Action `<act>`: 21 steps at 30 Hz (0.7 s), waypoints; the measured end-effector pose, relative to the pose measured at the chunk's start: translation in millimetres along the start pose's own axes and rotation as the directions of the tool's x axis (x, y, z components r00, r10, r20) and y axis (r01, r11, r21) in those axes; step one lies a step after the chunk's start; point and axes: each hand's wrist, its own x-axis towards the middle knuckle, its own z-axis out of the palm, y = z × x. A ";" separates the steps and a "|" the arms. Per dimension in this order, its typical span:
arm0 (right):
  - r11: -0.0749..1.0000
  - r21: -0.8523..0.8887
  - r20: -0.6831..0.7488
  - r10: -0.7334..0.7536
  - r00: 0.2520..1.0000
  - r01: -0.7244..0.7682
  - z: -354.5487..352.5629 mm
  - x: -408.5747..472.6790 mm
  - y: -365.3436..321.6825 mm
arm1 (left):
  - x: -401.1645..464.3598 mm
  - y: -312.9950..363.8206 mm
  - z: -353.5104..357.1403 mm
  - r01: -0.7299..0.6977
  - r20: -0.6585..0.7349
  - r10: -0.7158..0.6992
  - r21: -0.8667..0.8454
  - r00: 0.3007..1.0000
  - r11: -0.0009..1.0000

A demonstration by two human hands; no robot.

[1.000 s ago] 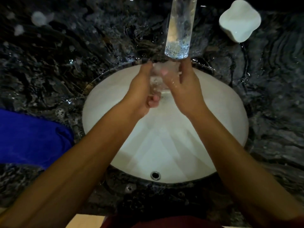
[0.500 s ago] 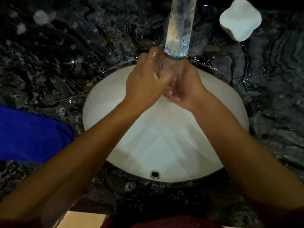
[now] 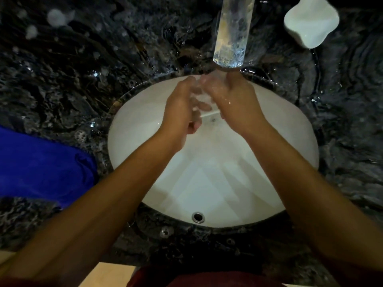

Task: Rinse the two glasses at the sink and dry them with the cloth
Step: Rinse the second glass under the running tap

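While both hands clasp it, glass (image 3: 200, 98) blurs | left hand (image 3: 182, 112), right hand (image 3: 234, 104) grip: grasping glass

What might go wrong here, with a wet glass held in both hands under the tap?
The glass is wet and held between the left hand and right hand, so it might slip and hit the white sink. It sits close under the faucet, so lifting it could knock the spout. The blue cloth lies off to the left, so reaching for it may mean a one-handed hold.
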 end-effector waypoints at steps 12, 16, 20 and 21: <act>0.831 0.555 0.094 -0.028 0.995 -0.029 -9.8 -1.3 18.2 | 4.2 -5.4 1.8 0.382 0.325 -0.319 -0.152 0.890 0.911; 0.750 0.643 0.117 0.106 0.987 -0.157 -14.1 1.8 15.8 | 2.5 4.0 14.2 -0.069 0.011 0.069 0.313 0.998 0.947; 0.744 0.631 0.007 0.278 0.961 -0.220 -14.1 8.6 2.7 | -4.5 -6.7 11.3 -0.199 0.147 0.151 0.407 0.977 0.891; 0.752 0.625 -0.002 0.270 0.963 -0.210 -13.1 10.4 1.8 | -8.3 -9.3 12.8 -0.216 0.178 0.161 0.361 0.971 0.907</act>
